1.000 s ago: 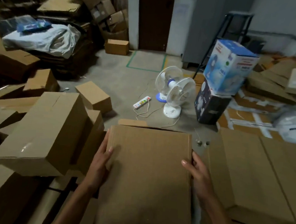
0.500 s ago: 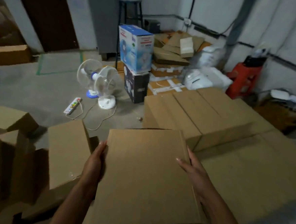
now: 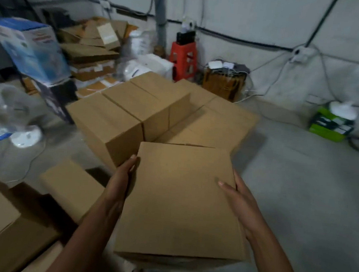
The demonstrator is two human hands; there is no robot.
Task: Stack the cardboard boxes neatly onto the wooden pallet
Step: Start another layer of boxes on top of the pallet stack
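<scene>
Plain cardboard box (image 3: 180, 201) is carried in mid-air at near centre, just short of the stack. Left grip (image 3: 117, 186) lies flat on its left side and right grip (image 3: 240, 206) flat on its right, thumb over the top; fingers straight, box squeezed between the palms. Stacked boxes (image 3: 129, 111) sit just beyond: a low layer is down and a second row started on the left; the pallet is hidden under them. Looks partly done, with loose boxes (image 3: 71, 187) at near left yet to move. Blue fan carton (image 3: 29, 49) at far left has print, too blurred to read; the brown boxes show no markings.
</scene>
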